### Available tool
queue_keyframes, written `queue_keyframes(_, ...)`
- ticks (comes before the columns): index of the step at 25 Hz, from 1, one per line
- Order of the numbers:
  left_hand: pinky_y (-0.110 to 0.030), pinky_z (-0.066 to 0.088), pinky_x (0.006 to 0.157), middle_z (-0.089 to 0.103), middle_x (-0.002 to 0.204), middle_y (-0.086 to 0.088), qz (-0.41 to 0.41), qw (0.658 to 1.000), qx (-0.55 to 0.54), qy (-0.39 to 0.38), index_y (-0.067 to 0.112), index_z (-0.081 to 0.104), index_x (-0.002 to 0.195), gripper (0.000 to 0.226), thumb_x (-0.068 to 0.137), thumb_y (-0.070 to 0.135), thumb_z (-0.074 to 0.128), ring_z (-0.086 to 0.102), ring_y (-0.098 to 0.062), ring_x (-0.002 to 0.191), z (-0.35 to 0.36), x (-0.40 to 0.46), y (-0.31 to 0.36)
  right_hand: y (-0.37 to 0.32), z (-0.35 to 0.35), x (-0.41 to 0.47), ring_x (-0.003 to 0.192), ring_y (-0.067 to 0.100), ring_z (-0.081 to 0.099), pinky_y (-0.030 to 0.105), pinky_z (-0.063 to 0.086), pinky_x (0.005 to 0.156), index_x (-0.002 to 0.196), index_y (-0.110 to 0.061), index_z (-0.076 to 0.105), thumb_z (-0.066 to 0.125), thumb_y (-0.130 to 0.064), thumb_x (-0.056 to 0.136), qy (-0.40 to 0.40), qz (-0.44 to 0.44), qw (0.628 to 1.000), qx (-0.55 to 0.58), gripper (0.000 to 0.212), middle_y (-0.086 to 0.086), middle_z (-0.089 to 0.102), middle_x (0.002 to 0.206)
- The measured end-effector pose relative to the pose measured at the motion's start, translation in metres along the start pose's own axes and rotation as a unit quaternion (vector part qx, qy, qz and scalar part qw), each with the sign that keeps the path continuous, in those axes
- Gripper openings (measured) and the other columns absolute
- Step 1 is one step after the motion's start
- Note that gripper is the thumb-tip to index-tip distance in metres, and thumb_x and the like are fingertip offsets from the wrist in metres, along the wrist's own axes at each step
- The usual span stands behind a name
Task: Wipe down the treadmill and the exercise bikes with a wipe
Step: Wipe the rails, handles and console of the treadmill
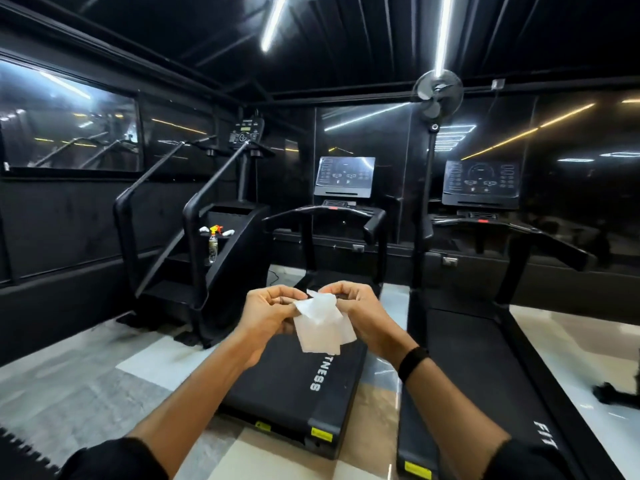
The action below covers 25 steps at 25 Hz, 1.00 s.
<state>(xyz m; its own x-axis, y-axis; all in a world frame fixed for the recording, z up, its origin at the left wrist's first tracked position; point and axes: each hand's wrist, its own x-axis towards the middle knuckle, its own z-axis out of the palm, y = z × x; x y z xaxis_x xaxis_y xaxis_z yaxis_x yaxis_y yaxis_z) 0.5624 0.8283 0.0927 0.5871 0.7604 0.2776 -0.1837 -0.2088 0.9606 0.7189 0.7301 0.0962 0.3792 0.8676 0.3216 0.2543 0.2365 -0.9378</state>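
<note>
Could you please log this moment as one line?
left hand: pinching thin white wipe | right hand: pinching wipe | black treadmill: untouched

The pale tiled floor [86,386] carries a treadmill [304,382]; right of it a second treadmill [485,368], left of it a stair climber [194,258].

dim, dark room lit by long white ceiling light strips [445,32]; their glare streaks the glossy black wall panels [367,140]. wide-angle bending at edges; slight softness throughout.
</note>
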Motion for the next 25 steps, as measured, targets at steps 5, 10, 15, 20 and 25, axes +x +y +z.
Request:
queue_keyframes(5, -0.027, 0.056, 0.061, 0.071, 0.083, -0.014, -0.024, 0.999, -0.014, 0.021, -0.006, 0.068, 0.094, 0.010, 0.086, -0.008, 0.063, 0.069, -0.023, 0.074, -0.054, 0.104, -0.034, 0.050, 0.018, 0.128, 0.080, 0.025, 0.060, 0.028, 0.049, 0.066, 0.077, -0.007, 0.064, 0.056, 0.013, 0.089, -0.088, -0.015, 0.995, 0.047, 0.024, 0.020, 0.062, 0.088)
queue_keyframes(10, -0.015, 0.048, 0.051, 0.067, 0.072, -0.009, -0.026, 1.000, 0.016, -0.004, -0.008, 0.067, 0.087, 0.009, 0.084, -0.014, 0.060, 0.066, -0.012, 0.059, -0.112, 0.211, -0.096, 0.126, 0.044, 0.248, 0.091, 0.031, 0.063, 0.037, 0.052, 0.073, 0.087, -0.007, 0.061, 0.053, 0.010, 0.093, -0.136, 0.016, 0.989, 0.051, 0.020, 0.026, 0.065, 0.098)
queue_keyframes(15, -0.030, 0.057, 0.079, 0.072, 0.087, -0.013, -0.008, 0.998, 0.060, -0.014, 0.001, 0.074, 0.072, 0.029, 0.077, -0.021, 0.055, 0.070, -0.025, 0.086, -0.168, 0.363, -0.149, 0.170, 0.068, 0.397, 0.093, 0.025, 0.070, 0.036, 0.057, 0.070, 0.110, -0.008, 0.062, 0.062, 0.005, 0.090, -0.158, 0.063, 0.985, -0.020, 0.024, 0.017, 0.072, 0.106)
queue_keyframes(20, -0.032, 0.056, 0.076, 0.070, 0.100, -0.013, -0.031, 0.995, 0.060, -0.079, 0.002, 0.073, 0.082, 0.013, 0.079, -0.009, 0.067, 0.070, -0.024, 0.090, -0.206, 0.506, -0.187, 0.220, 0.083, 0.524, 0.076, 0.022, 0.069, 0.032, 0.054, 0.058, 0.096, 0.001, 0.065, 0.056, 0.006, 0.094, -0.080, 0.074, 0.992, -0.062, 0.010, 0.015, 0.071, 0.088)
queue_keyframes(25, -0.027, 0.051, 0.067, 0.067, 0.070, -0.010, -0.067, 0.995, 0.057, -0.042, 0.003, 0.070, 0.065, 0.032, 0.077, -0.021, 0.052, 0.060, -0.021, 0.073, -0.203, 0.611, -0.245, 0.284, 0.064, 0.618, 0.075, 0.022, 0.068, 0.032, 0.052, 0.059, 0.085, -0.004, 0.074, 0.056, 0.015, 0.088, -0.017, 0.065, 0.996, -0.064, 0.027, 0.011, 0.074, 0.086)
